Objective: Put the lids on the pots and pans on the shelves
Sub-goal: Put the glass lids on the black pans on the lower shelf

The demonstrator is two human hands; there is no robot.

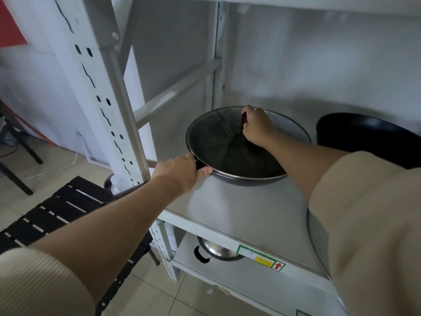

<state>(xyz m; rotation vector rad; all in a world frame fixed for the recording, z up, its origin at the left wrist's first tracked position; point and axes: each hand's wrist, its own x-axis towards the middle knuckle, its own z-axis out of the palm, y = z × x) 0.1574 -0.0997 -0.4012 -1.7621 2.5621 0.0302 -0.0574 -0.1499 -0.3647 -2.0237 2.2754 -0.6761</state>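
Beige sleeves (364,224) framed the foreground as a glass lid (218,142) was lowered onto a dark pan (246,179) on the middle shelf (239,213) of a white rack. The lid was seen resting on the pan's rim, though whether it was fully seated could not be told. For a clean fit, the lid would best be centred and eased down level while the pan was steadied. The left hand (177,173) was closed around the pan's side handle; the right hand (256,126) was curled on the lid's knob. A second dark pan (364,137) was left uncovered alongside.
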